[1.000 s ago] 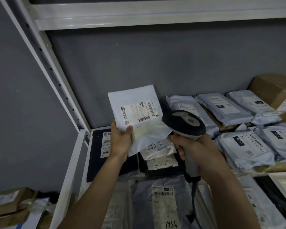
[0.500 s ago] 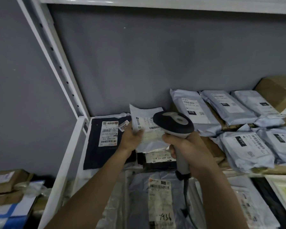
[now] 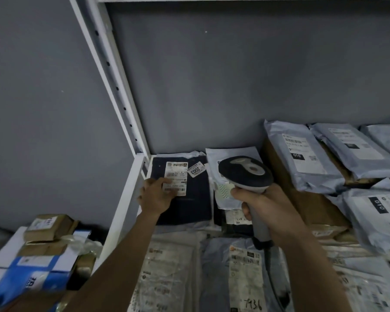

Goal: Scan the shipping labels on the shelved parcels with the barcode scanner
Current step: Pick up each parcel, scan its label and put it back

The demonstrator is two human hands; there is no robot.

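Parcels fill the white metal shelf (image 3: 131, 183) in the head view, lying flat against a grey back wall. In the back left corner lies a dark navy parcel (image 3: 189, 199) bearing a white shipping label (image 3: 175, 178) and, just beside that, a small tilted tag reading 2003 (image 3: 195, 170). The left hand (image 3: 156, 194) rests on this parcel with its fingers stretched forward, their tips touching the left edge of the label; it grips nothing.

Right of the navy parcel a white mailer (image 3: 229, 192) lies on top of other packets, partly hidden behind the barcode scanner (image 3: 245, 174). The right hand (image 3: 270, 210) is wrapped round the scanner's pale handle, holding it above the mailer with its dark head pointing towards the back of the shelf; a cable (image 3: 273, 271) hangs from the handle's base. The two hands are apart, with the navy parcel's right half between them.

Further right, grey poly bags (image 3: 302, 154) with printed labels lean over a brown carton (image 3: 313, 199). Nearer the camera lies a grey packet (image 3: 245, 278) with a long label marked 7936 by hand, beside a clear-wrapped packet (image 3: 167, 273).

Outside the shelf frame, at lower left, brown boxes (image 3: 50, 228) sit on a blue and white carton (image 3: 32, 271).
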